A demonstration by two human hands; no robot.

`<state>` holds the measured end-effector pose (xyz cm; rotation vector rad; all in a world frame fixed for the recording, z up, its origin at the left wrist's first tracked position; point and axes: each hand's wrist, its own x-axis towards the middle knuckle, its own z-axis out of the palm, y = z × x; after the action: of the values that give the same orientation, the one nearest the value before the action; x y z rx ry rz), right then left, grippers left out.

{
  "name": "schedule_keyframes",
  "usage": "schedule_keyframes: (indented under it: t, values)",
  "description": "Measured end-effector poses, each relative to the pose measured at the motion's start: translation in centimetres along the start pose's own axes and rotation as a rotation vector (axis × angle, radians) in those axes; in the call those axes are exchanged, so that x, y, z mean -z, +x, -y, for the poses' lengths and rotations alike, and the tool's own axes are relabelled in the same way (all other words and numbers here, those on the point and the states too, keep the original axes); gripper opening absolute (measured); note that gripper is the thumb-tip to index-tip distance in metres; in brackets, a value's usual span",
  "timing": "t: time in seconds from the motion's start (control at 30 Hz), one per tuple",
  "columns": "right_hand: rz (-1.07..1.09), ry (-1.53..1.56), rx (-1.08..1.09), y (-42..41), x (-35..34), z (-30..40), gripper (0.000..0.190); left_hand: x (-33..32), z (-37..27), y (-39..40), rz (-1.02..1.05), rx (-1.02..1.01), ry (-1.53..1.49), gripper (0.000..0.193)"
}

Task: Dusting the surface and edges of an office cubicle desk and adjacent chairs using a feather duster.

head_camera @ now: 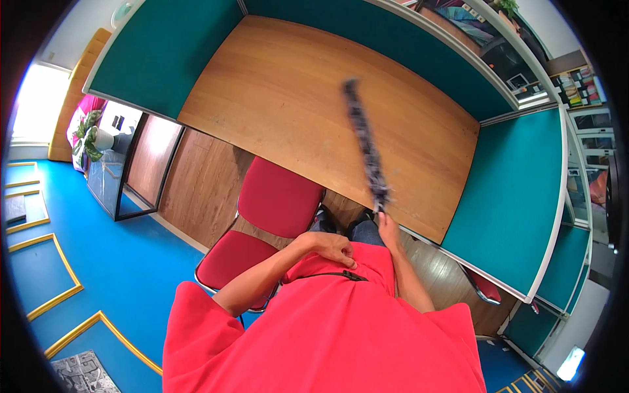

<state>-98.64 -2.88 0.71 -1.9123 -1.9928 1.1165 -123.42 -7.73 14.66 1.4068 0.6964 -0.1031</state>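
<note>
My right hand (387,230) is closed around the near end of a long, dark grey, fluffy duster (364,140). The duster looks blurred and reaches out over the wooden desk top (295,98); whether it touches the surface I cannot tell. My left hand (335,249) rests at my waist against the red shirt (334,334), with its fingers curled, just above a black strap with a buckle (355,276). Whether the left fingers pinch the cloth is unclear.
Green partition panels (511,196) enclose the desk's back and sides. Two red chairs (280,196) stand at the near left edge. Farther left are a black-framed glass panel (147,167), a potted plant (91,137) and a blue floor. Part of another red chair (484,285) shows at right.
</note>
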Motion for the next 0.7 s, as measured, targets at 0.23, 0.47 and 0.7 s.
schedule_keyframes:
  t: [0.23, 0.47, 0.7]
  values:
    - [0.171, -0.125, 0.291, 2.1, -1.7, 8.7, 0.048, -0.1, -0.1, 0.2, -0.056, -0.036, 0.013, 0.056]
    - [-0.096, 0.104, -0.001, 1.3, 3.8, 0.8, 0.043, 1.6, 3.5, -0.4, -0.402, -0.046, -0.057, 0.052]
    - [-0.595, -0.08, -0.066, 1.1, 6.0, -6.8, 0.04, 4.7, 13.3, -1.8, -1.174, 0.299, 0.249, 0.051]
